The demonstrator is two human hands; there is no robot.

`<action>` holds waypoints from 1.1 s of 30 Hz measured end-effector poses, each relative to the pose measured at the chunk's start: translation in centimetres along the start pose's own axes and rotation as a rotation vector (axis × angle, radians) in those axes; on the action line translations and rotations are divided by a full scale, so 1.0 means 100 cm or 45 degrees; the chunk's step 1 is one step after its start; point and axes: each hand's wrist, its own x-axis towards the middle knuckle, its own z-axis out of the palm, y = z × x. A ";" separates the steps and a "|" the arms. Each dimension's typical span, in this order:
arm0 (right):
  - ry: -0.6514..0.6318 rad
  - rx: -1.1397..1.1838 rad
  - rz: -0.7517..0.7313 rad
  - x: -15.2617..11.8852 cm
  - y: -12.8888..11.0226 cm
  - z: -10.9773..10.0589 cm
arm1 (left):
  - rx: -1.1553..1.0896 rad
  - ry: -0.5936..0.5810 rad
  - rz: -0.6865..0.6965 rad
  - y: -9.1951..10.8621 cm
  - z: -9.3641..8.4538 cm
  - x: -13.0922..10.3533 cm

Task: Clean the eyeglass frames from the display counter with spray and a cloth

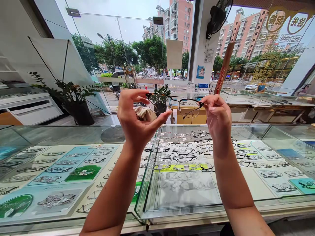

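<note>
A pair of eyeglasses (185, 101) with dark upper rims and thin round lower rims is raised above a glass display case, lenses facing the window. My left hand (137, 114) has its fingers on the left end of the frame, with a beige cloth (144, 113) at its palm side; whether the cloth is held is unclear. The thumb stretches toward the left lens. My right hand (218, 113) pinches the right end of the frame near the hinge. One dark temple arm tip shows through the right lens.
Glass display cases (152, 214) hold several rows of eyeglasses below my forearms. Potted plants (78, 109) stand beyond at the left and centre. A wall fan (218, 16) hangs on the pillar by the windows. Wooden counters (265, 109) stand at the right.
</note>
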 end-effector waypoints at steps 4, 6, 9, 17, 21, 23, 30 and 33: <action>0.002 -0.029 -0.013 0.000 0.000 0.000 | 0.035 0.018 0.019 0.002 -0.001 0.000; 0.004 -0.047 -0.018 0.000 0.000 0.000 | 0.040 0.020 0.017 0.004 -0.001 0.000; 0.013 -0.033 -0.047 0.000 0.002 0.000 | 0.048 0.026 0.012 0.008 -0.001 -0.001; 0.079 -0.183 -0.170 -0.001 0.007 0.005 | 0.077 0.069 -0.076 0.017 0.003 -0.004; 0.125 -0.219 -0.240 -0.001 0.009 0.009 | 0.074 0.048 -0.130 0.019 0.003 -0.003; 0.160 -0.212 -0.262 -0.001 0.012 0.009 | 0.081 0.043 -0.135 0.019 0.002 -0.002; 0.236 -0.244 -0.342 0.000 0.018 0.005 | 0.214 0.048 -0.088 0.016 0.003 -0.001; 0.265 -0.301 -0.373 -0.001 0.017 0.003 | 0.214 0.039 -0.094 0.015 0.003 -0.001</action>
